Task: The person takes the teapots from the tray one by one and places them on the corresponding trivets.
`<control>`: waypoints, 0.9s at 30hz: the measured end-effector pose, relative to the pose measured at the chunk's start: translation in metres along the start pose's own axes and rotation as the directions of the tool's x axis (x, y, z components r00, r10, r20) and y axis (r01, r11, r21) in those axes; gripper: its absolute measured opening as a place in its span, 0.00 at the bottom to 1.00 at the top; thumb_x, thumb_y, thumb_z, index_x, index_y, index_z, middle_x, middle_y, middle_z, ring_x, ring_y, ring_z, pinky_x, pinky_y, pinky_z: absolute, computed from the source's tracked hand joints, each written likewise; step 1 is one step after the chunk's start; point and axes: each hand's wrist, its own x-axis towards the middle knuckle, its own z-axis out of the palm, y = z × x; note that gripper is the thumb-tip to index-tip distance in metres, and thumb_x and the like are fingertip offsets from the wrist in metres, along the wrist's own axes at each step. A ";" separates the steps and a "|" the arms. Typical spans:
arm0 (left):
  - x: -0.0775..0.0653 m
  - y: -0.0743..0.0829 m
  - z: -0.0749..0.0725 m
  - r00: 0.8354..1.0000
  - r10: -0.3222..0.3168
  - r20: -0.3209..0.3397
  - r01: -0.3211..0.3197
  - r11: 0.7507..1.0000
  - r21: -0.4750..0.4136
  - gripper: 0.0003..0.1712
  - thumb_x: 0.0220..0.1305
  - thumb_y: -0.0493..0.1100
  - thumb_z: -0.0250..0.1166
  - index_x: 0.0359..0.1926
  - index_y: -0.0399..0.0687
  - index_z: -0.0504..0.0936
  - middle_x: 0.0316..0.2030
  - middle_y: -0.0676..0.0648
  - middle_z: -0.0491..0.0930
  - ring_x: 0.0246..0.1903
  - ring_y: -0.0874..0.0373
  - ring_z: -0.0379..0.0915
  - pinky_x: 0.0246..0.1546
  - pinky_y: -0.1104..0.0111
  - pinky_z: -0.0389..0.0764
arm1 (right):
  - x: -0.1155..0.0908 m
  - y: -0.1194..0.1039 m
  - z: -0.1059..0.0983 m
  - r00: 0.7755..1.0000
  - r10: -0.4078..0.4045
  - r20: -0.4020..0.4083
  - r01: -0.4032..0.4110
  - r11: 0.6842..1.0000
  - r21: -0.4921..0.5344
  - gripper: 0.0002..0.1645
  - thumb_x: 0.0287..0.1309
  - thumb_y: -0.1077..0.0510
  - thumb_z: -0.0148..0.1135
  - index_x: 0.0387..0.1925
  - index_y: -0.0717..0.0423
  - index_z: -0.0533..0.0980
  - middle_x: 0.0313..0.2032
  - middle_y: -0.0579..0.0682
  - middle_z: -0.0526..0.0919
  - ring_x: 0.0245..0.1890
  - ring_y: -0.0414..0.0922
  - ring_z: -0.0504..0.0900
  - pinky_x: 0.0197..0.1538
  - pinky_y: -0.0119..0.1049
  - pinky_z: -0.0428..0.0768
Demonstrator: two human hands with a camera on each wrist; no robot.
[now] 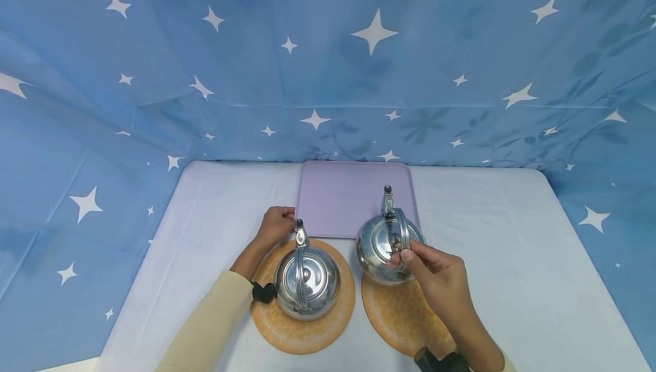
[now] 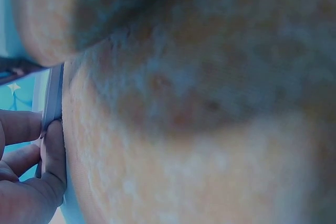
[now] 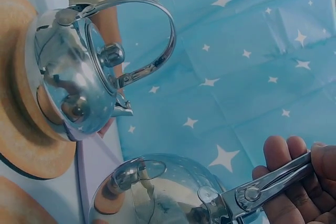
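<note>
My left hand (image 1: 277, 223) pinches the near-left edge of a lilac tray (image 1: 353, 195); in the left wrist view, thumb and fingers close on the tray's rim (image 2: 53, 95). Beside that forearm, a shiny steel kettle (image 1: 324, 281) stands on a round tan placemat (image 1: 302, 340), its black-tipped spout facing the tray. My right hand (image 1: 445, 281) grips the arched handle (image 3: 273, 184) of a second steel kettle (image 1: 370, 249). This kettle overlaps the tray's near-right corner and the far part of the right placemat (image 1: 405, 315) in the head view.
A white cloth (image 1: 502, 269) covers the table. Blue fabric with white stars (image 1: 328, 76) hangs behind the table and along both sides. The two placemats lie side by side in front of the tray, with a narrow gap between them.
</note>
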 end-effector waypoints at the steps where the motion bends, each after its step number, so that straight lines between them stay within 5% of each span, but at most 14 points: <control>1: 0.000 0.000 0.000 1.000 0.000 -0.001 0.000 1.000 0.002 0.25 0.51 0.27 0.60 0.54 0.25 0.77 0.35 0.41 0.80 0.31 0.56 0.74 0.30 0.72 0.75 | -0.002 0.000 -0.001 1.000 0.000 -0.003 0.000 1.000 0.001 0.12 0.61 0.77 0.52 0.44 0.80 0.77 0.31 0.57 0.86 0.35 0.44 0.86 0.45 0.31 0.80; 27: 0.000 -0.002 0.003 1.000 -0.004 -0.005 0.004 1.000 -0.001 0.25 0.53 0.26 0.59 0.55 0.25 0.76 0.36 0.39 0.80 0.31 0.55 0.76 0.29 0.71 0.77 | -0.038 -0.007 -0.024 0.995 0.094 -0.026 -0.096 0.990 -0.106 0.11 0.62 0.77 0.52 0.44 0.81 0.76 0.31 0.55 0.87 0.38 0.44 0.86 0.50 0.30 0.77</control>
